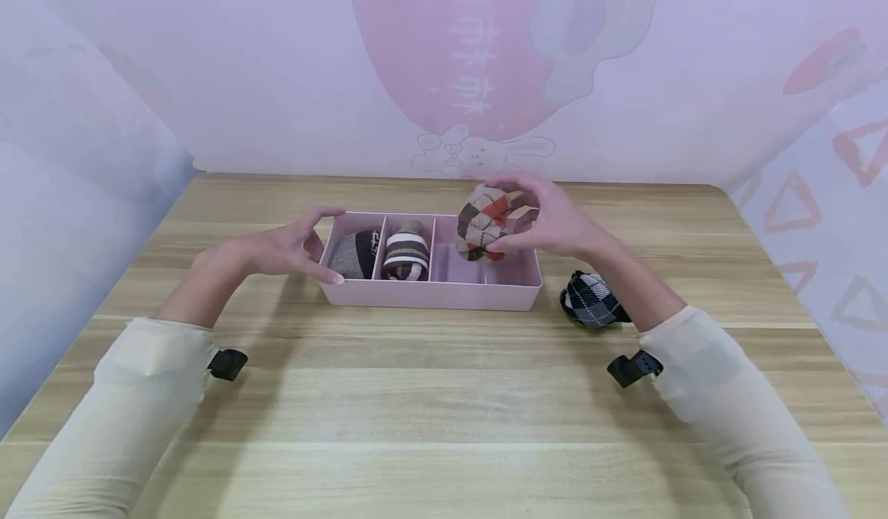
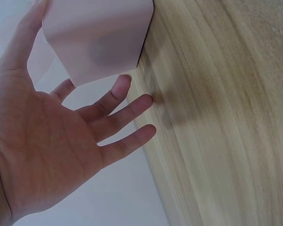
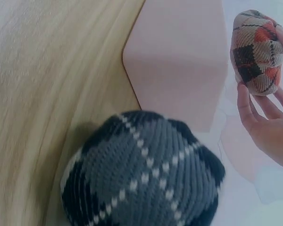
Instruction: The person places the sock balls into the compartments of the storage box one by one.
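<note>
Black-grey argyle sock ball (image 1: 592, 300) on table (image 1: 444, 395)

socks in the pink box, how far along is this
Done: two rolled socks sit in the pink box, a grey and black sock in the left compartment and a brown striped sock in the middle one. In hand: the right hand holds a tan argyle sock above the right compartment, while the left hand rests at the box's left end. Left: a black argyle sock lies on the table.
</note>
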